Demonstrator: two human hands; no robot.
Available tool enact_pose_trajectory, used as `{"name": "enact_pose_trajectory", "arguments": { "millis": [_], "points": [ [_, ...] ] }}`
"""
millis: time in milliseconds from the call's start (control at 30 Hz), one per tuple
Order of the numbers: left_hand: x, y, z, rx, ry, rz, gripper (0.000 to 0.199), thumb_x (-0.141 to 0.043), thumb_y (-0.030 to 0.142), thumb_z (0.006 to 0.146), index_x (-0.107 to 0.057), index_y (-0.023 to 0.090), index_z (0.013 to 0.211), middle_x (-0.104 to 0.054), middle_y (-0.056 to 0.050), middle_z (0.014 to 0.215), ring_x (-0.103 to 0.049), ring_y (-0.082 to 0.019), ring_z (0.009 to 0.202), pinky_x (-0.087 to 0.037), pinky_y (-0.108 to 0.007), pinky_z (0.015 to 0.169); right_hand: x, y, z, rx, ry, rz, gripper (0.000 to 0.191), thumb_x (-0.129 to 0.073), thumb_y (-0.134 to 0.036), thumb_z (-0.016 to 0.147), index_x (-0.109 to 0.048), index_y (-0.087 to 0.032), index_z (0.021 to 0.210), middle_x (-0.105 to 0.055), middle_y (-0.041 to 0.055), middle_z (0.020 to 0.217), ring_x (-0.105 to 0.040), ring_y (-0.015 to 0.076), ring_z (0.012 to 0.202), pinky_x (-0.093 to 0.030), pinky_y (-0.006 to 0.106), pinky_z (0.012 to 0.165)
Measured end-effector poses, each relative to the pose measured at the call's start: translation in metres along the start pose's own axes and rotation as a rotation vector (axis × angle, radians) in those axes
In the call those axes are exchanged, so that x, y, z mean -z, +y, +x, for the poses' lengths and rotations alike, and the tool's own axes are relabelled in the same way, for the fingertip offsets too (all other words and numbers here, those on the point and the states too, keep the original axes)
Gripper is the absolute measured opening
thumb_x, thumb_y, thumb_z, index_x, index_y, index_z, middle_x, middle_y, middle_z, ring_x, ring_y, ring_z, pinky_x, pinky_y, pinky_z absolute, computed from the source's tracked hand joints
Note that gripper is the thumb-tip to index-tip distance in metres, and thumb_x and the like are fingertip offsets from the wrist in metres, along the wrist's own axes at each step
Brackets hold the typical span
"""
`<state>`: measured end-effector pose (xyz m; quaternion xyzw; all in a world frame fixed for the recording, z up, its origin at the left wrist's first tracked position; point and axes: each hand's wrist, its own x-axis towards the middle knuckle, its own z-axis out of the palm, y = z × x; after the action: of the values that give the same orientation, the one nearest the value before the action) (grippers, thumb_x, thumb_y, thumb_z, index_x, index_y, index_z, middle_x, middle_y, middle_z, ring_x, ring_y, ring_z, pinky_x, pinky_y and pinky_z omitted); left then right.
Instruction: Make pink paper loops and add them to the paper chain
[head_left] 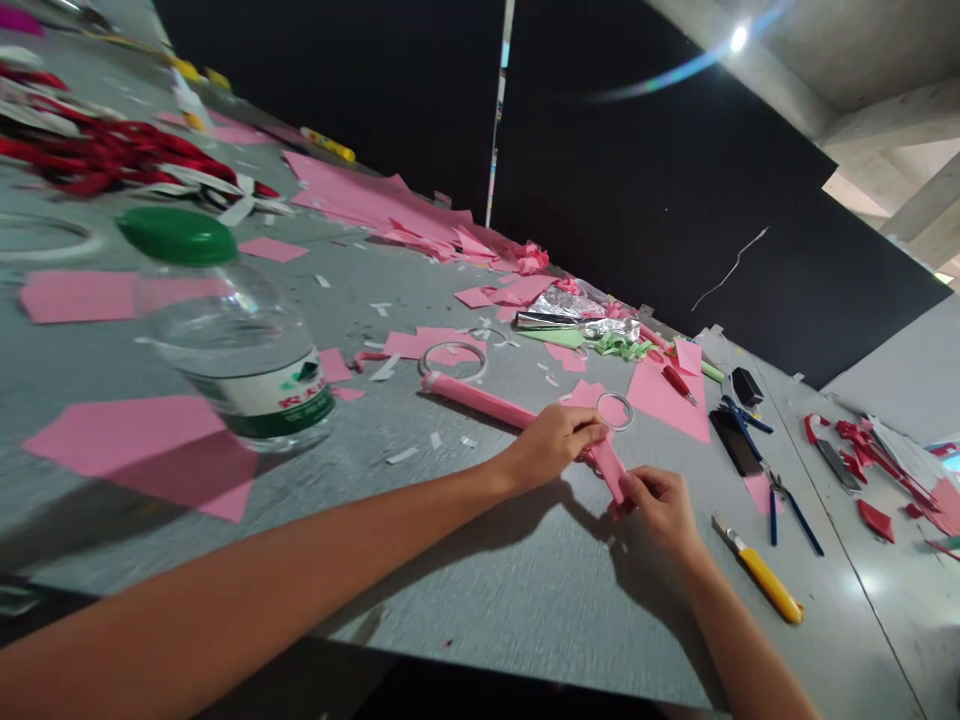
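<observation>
A long pink paper roll lies slanting over the grey table, its far-left end beside a ring of tape. My left hand is closed round the roll's right end. From under its fingers a flat pink strip runs down to the right. My right hand pinches the lower end of that strip between thumb and fingers. Small crumpled pink bits show beneath the strip, partly hidden by both hands. A thin tape ring lies just beyond my left hand.
A water bottle with a green cap stands at the left. A yellow cutter, blue-handled pliers and a dark phone lie at the right. Pink paper sheets and scraps cover the back, by a black panel.
</observation>
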<state>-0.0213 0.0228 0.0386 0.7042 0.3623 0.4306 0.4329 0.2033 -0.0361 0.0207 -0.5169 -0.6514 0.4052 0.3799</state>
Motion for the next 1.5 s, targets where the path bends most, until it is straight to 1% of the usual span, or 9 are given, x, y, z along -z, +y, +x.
{"name": "enact_pose_trajectory", "arguments": {
  "millis": [133,200,333,433,567,733,900,1167,1500],
  "points": [
    [0.037,-0.004,0.017,-0.013,0.377,0.084,0.036,-0.052,0.045,0.097,-0.057,0.020,0.072,-0.048,0.003,0.062,-0.044,-0.016,0.062,-0.034,-0.028,0.062,0.006,0.011,0.004,-0.031,0.039,0.022,0.040,-0.072,-0.051,0.092,-0.075,-0.019,0.067,-0.074,0.0085,0.061,-0.064,0.0197,0.051,-0.049,0.031,0.055],
    [0.047,-0.004,0.022,-0.040,0.430,0.127,0.035,-0.053,0.046,0.096,-0.059,0.019,0.074,-0.050,0.003,0.063,-0.046,-0.016,0.063,-0.035,-0.028,0.063,0.011,0.017,0.008,-0.025,0.081,0.028,0.043,-0.072,-0.053,0.090,-0.073,-0.019,0.065,-0.071,0.0074,0.058,-0.062,0.0186,0.050,-0.048,0.030,0.054],
    [0.028,-0.006,0.017,-0.103,-0.035,0.106,0.034,-0.058,0.044,0.094,-0.065,0.017,0.074,-0.062,0.000,0.068,-0.053,-0.016,0.066,-0.039,-0.027,0.065,0.015,0.016,0.013,0.038,0.224,0.027,0.043,-0.070,-0.058,0.091,-0.076,-0.018,0.077,-0.075,0.0090,0.070,-0.066,0.0200,0.061,-0.051,0.030,0.059],
    [0.003,-0.010,0.010,-0.131,-0.238,0.056,0.030,-0.058,0.037,0.095,-0.070,0.015,0.078,-0.069,-0.004,0.073,-0.059,-0.017,0.069,-0.041,-0.028,0.067,0.011,0.010,0.010,0.092,0.132,-0.058,0.036,-0.071,-0.052,0.092,-0.081,-0.018,0.088,-0.077,0.0083,0.079,-0.067,0.0205,0.069,-0.052,0.030,0.064],
    [-0.010,-0.012,0.006,-0.080,-0.199,-0.107,0.025,-0.065,0.038,0.091,-0.068,0.016,0.082,-0.067,-0.002,0.066,-0.060,-0.016,0.061,-0.042,-0.028,0.062,0.001,0.006,0.004,0.035,-0.058,-0.049,0.038,-0.074,-0.049,0.089,-0.077,-0.016,0.073,-0.069,0.0038,0.062,-0.057,0.0153,0.055,-0.044,0.026,0.054],
    [-0.017,-0.014,0.003,0.097,-0.121,-0.488,0.040,-0.075,0.054,0.087,-0.064,0.017,0.100,-0.068,0.000,0.063,-0.068,-0.020,0.059,-0.054,-0.031,0.063,-0.004,0.008,0.002,-0.086,0.013,0.157,0.042,-0.080,-0.054,0.086,-0.078,-0.014,0.076,-0.065,0.0024,0.056,-0.050,0.0119,0.046,-0.038,0.023,0.045],
    [-0.027,-0.021,-0.004,0.144,-0.246,-0.328,0.039,-0.074,0.052,0.086,-0.069,0.015,0.076,-0.069,-0.004,0.066,-0.064,-0.017,0.058,-0.048,-0.028,0.059,-0.006,0.005,0.003,-0.063,0.067,0.189,0.045,-0.084,-0.058,0.083,-0.079,-0.014,0.074,-0.065,0.0032,0.057,-0.057,0.0134,0.049,-0.044,0.023,0.047],
    [-0.025,-0.009,-0.011,0.151,-0.163,-0.300,0.045,-0.073,0.057,0.084,-0.064,0.017,0.067,-0.068,-0.003,0.065,-0.062,-0.016,0.060,-0.050,-0.029,0.063,-0.011,0.008,-0.002,-0.170,-0.127,0.303,0.052,-0.084,-0.063,0.084,-0.078,-0.012,0.081,-0.078,0.0118,0.070,-0.068,0.0157,0.052,-0.050,0.025,0.053],
    [-0.032,-0.011,-0.010,0.102,-0.094,-0.269,0.043,-0.068,0.056,0.089,-0.061,0.019,0.069,-0.064,-0.001,0.065,-0.060,-0.017,0.062,-0.049,-0.029,0.063,-0.013,0.009,0.001,-0.191,-0.124,0.380,0.055,-0.087,-0.065,0.080,-0.079,-0.011,0.087,-0.077,0.0115,0.068,-0.069,0.0164,0.052,-0.052,0.025,0.052]
  ]
}}
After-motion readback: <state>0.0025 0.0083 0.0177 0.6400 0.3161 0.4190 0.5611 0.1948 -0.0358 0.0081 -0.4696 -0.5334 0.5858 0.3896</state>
